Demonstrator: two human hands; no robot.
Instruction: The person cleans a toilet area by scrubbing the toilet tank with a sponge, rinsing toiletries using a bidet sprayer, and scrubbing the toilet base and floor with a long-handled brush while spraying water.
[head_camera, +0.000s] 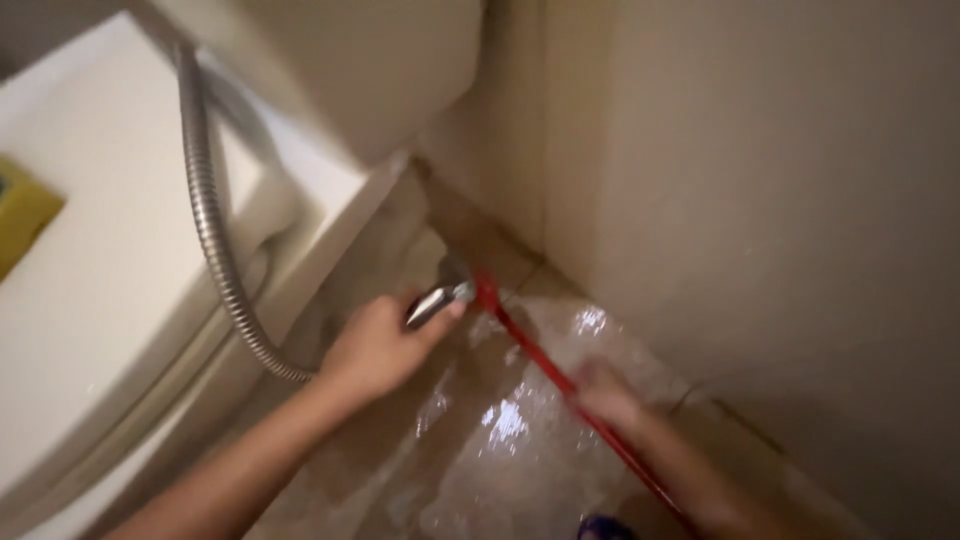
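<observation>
- A narrow bathroom corner: a wet, glossy floor (520, 440) of beige tile with bright glints of water, and a plain beige wall (780, 220) rising on the right.
- A white toilet (110, 300) fills the left side, its lid down and its tank at the top; a yellow object (20, 215) sits at the left edge, too cropped to identify.
- The left hand (380, 345) is closed around a chrome sprayer (437, 302), fingers wrapped on the handle and the thumb lying along it.
- The sprayer's long axis runs from lower left to upper right; its nozzle end points up and right, toward the corner where floor meets wall.
- A ribbed metal hose (212, 230) drops from the top, runs down beside the toilet and curves into the left hand.
- The right hand (605, 392) is blurred; it appears curled around a red handle (560, 375), though how tightly cannot be told.
- The handle's long axis is diagonal, from the lower right up to the upper left, its far end down at the floor just beside the sprayer's nozzle.
- A dark blue thing (603, 527) shows at the bottom edge, too cut off to tell.
</observation>
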